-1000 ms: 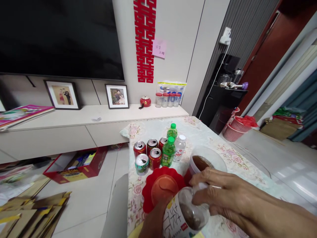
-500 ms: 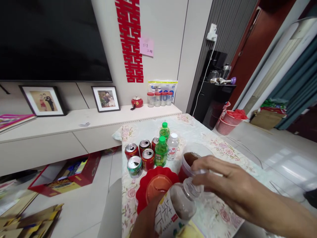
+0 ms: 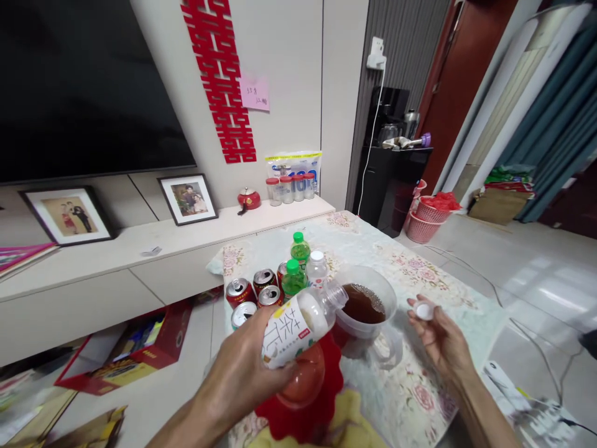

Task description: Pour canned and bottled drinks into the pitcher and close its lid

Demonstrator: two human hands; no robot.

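Observation:
My left hand (image 3: 249, 361) is wrapped round a clear bottle with a white label (image 3: 291, 330), tilted so that its open mouth meets the rim of a large clear jug (image 3: 394, 305). Dark brown liquid (image 3: 361, 305) fills part of the jug. To the right of the jug, my right hand (image 3: 438, 336) holds a small white cap (image 3: 424, 310) at its fingertips, palm up. A red scalloped tray (image 3: 326, 398) lies below the bottle. Behind the bottle stand two green-capped bottles (image 3: 300, 247), a white-capped bottle (image 3: 317, 267) and several opened cans (image 3: 239, 291).
A floral cloth (image 3: 415, 267) covers the table. Yellow cloth (image 3: 354, 423) lies at its near edge. Beyond are a white cabinet (image 3: 177, 249) with picture frames and red-lidded jars (image 3: 286, 188). Power strips (image 3: 545, 414) and cables lie at the lower right.
My left hand has raised the bottle and tipped its mouth to the jug rim. My right hand has moved right, away from the bottle, with the cap. The view has shifted slightly.

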